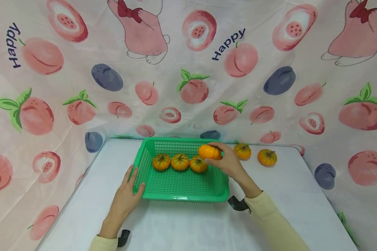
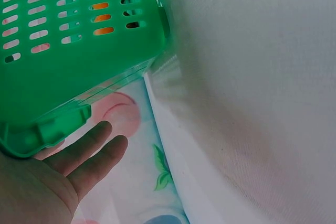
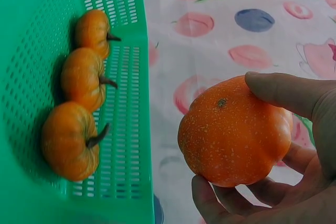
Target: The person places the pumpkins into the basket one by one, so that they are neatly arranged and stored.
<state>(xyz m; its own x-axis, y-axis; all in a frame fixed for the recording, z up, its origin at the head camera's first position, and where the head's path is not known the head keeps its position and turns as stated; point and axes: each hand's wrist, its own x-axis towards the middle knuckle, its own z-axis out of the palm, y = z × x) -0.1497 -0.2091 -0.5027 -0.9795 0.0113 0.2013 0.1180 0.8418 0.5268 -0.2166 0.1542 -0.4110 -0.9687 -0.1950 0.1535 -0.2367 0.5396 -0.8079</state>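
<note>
Cream sleeves (image 1: 274,223) were seen at the bottom of the frame. At the lower left, the green basket (image 1: 185,198) was touched at its left rim by the left hand (image 1: 127,195), with its fingers spread. Right of the middle, one orange pumpkin (image 1: 209,152) was held by the right hand (image 1: 228,162) near the basket's upper right corner. Three small pumpkins (image 1: 180,162) were lined up inside the basket. Two more pumpkins (image 1: 267,158) were set farther right on the white table (image 1: 289,191).

White tabletop (image 1: 289,195), pale fruit-print cloth (image 1: 172,66) behind, "Happy" lettering (image 1: 228,44), printed animals (image 1: 146,36) with red bows (image 1: 129,12)
</note>
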